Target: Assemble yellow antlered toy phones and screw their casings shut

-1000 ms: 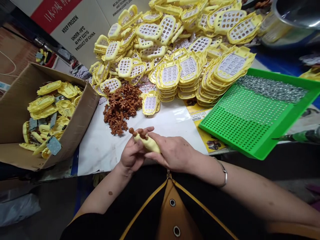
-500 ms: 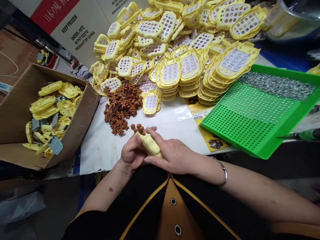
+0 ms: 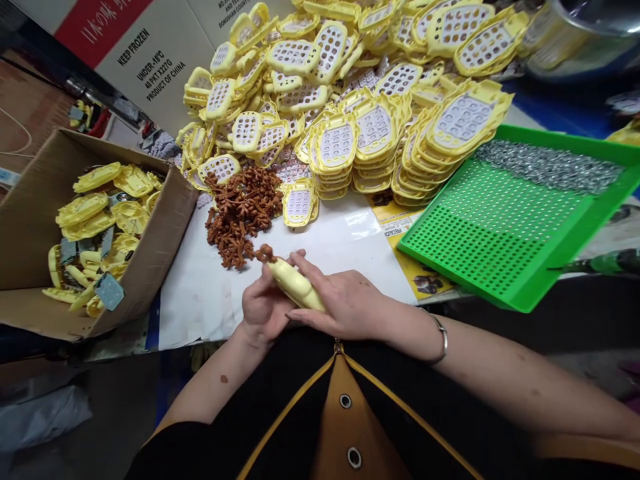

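Observation:
Between my two hands, near the table's front edge, is a pale yellow toy phone casing (image 3: 296,283) with brown antler-like pieces (image 3: 265,253) at its far end. My left hand (image 3: 263,307) is closed on the casing's left side, its thumb near the brown end. Wrapped over the right side and lower end, my right hand (image 3: 345,303) covers part of the casing. Just beyond lies a heap of brown plastic antler pieces (image 3: 240,217). Beside that heap sits a small stack of yellow keypad covers (image 3: 299,204).
A cardboard box (image 3: 145,267) of yellow casings stands at left. Piled and stacked keypad covers (image 3: 337,147) fill the back. At right, a green perforated tray (image 3: 500,250) holds metal screws (image 3: 550,167), with a screwdriver-like tool (image 3: 610,262) beside it. A metal bowl (image 3: 590,40) stands at back right.
The yellow casing has turned in my hands, so more of its long side shows and the brown pieces look closer together. Both hands still hold it. The view has shifted slightly.

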Demonstrator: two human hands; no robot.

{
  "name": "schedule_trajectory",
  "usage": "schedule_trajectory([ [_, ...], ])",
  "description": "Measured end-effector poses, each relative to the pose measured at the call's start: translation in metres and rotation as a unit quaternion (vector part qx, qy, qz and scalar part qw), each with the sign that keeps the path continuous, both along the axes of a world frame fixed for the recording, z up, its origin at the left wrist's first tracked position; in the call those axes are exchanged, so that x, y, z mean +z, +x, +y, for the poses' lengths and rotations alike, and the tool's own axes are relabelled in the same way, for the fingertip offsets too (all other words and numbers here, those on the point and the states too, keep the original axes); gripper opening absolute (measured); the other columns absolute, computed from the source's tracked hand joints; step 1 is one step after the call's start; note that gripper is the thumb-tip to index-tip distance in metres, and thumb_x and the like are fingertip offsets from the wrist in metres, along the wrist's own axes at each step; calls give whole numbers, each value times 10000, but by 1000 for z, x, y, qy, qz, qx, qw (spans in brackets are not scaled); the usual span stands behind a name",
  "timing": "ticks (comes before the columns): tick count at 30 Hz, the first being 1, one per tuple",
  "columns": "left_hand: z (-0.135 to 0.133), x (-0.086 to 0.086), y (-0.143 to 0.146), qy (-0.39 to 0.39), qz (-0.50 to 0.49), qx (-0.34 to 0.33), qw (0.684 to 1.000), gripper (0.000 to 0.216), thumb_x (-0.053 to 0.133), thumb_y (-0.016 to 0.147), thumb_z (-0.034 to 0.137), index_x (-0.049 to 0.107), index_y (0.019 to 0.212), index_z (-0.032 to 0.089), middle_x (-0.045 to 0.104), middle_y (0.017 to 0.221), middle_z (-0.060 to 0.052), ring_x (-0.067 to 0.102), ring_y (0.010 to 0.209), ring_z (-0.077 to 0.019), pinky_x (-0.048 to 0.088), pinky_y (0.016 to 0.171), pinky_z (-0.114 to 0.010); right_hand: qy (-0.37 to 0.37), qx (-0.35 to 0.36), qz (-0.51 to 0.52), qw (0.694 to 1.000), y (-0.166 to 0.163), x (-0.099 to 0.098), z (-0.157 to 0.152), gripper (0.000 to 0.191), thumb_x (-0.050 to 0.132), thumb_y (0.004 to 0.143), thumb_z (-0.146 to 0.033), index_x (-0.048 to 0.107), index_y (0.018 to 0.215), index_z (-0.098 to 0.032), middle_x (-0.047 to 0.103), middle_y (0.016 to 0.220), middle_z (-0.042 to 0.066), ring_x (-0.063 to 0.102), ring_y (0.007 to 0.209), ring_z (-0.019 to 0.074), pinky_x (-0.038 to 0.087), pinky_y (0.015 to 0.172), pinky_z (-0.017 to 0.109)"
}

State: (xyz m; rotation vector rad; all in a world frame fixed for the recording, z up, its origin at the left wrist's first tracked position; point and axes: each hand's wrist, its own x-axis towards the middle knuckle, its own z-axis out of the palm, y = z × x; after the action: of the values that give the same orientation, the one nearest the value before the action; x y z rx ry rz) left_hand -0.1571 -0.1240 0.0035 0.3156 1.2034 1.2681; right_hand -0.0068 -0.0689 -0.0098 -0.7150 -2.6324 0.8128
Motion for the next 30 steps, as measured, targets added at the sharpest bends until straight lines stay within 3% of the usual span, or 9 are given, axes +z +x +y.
schedule_trajectory([
  [5,3,2,0,32,3,15,999,346,644,732,558,670,825,226,589,1294,-42,522,1206,-304,442,978,-478,47,-11,-1,999,0,-13,-8,624,346,948,-458,349,1405,-33,738,854,164,680,576,233,439,482,290],
  [8,5,3,-1,43,-9,7,999,328,688,699,536,661,818,232,574,1313,-28,560,1149,-296,459,950,-477,72,-12,-18,997,0,-16,-13,613,314,954,-476,395,1377,-39,727,943,193,692,607,230,433,474,283],
  [12,3,3,-5,42,11,16,999,323,741,670,470,657,863,226,615,1239,-45,602,1051,-254,483,890,-394,47,-2,-47,998,4,-8,-5,738,391,918,-572,289,1431,-51,741,936,181,708,643,252,442,506,292],
  [15,0,1,-4,48,46,-10,998,404,795,618,399,648,940,204,626,1203,-79,611,1023,-255,479,871,-370,36,-22,-34,999,6,4,3,796,387,900,-616,224,1456,-70,746,908,161,716,693,268,445,536,292],
  [18,-2,-2,-1,66,69,-29,995,444,836,554,354,645,914,179,609,1211,-92,609,1009,-252,465,898,-366,43,-15,-41,998,4,13,3,678,322,944,-559,292,1428,-84,745,865,158,713,660,261,429,521,283],
  [24,-3,-1,-1,26,51,-129,990,574,819,576,378,633,1068,147,645,1049,-118,613,951,-256,449,879,-364,96,-8,-45,994,0,2,-12,611,241,977,-442,398,1335,27,719,739,183,692,599,271,413,454,297],
  [27,-3,0,-2,52,74,-156,984,447,807,607,347,641,978,164,626,1105,-107,606,934,-230,451,867,-347,75,-2,-28,997,7,-5,-13,618,274,967,-468,427,1319,16,723,797,196,692,602,261,435,473,297],
  [30,-4,4,-5,102,159,-178,966,294,757,696,309,636,933,186,625,1091,-69,598,921,-198,456,843,-319,-8,18,42,999,17,-10,-5,600,361,944,-510,405,1353,-73,735,856,144,698,653,230,484,549,288],
])
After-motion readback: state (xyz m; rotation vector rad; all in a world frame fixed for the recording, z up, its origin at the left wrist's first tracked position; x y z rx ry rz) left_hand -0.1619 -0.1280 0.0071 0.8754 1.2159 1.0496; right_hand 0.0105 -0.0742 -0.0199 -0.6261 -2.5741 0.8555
